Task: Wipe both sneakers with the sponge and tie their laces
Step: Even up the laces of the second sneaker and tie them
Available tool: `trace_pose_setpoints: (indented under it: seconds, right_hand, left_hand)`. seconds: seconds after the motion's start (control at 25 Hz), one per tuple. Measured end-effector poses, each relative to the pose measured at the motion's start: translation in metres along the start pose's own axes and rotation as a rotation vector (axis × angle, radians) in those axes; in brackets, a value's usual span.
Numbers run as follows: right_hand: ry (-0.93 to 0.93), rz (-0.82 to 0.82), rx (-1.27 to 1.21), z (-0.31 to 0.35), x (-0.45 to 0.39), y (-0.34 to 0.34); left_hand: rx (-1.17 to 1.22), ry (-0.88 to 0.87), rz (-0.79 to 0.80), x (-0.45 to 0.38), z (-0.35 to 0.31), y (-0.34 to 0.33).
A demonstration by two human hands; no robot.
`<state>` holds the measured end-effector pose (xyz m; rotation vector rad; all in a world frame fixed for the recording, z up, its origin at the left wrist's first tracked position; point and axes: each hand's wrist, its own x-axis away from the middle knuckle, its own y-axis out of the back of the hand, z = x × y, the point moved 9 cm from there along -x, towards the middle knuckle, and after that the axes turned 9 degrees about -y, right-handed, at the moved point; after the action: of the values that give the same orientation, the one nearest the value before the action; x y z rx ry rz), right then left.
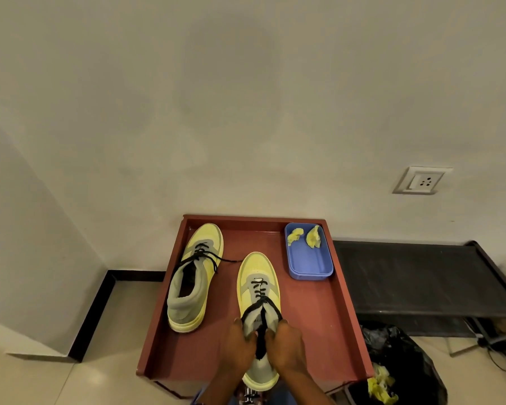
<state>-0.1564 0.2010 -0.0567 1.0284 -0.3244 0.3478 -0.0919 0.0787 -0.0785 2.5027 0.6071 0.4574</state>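
Observation:
Two yellow and grey sneakers with black laces lie on a reddish-brown tray table point(316, 323). The left sneaker point(195, 276) rests apart, its laces loose and trailing right. The right sneaker point(259, 287) points away from me. My left hand point(238, 343) and my right hand point(287, 346) both pinch its black laces point(262, 302) at the tongue, pulling them taut towards me. Two yellow sponge pieces point(294, 235) point(313, 236) lie in a blue tray point(308, 258) at the back right.
A wall stands right behind the table, with a socket point(421, 180) at the right. A dark low bench point(421, 276) sits to the right. A black rubbish bag point(403, 366) with yellow scraps lies on the floor at the lower right.

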Motion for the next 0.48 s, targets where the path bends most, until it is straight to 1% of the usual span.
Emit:
trace_pose_setpoints:
  seconds: [0.12,0.2,0.48]
  right_hand:
    - [-0.01,-0.013,-0.005,0.002,-0.002,0.0]
    - [-0.004,-0.023,-0.017,0.006,-0.004,-0.001]
    - [0.07,-0.049,-0.051,0.049,-0.025,0.002]
  left_hand:
    - [-0.002,-0.063,-0.031,0.001,-0.01,0.009]
    - [-0.058,-0.104,-0.051,-0.002,-0.014,0.015]
    - [-0.208,-0.079,-0.104,-0.041,-0.017,0.043]
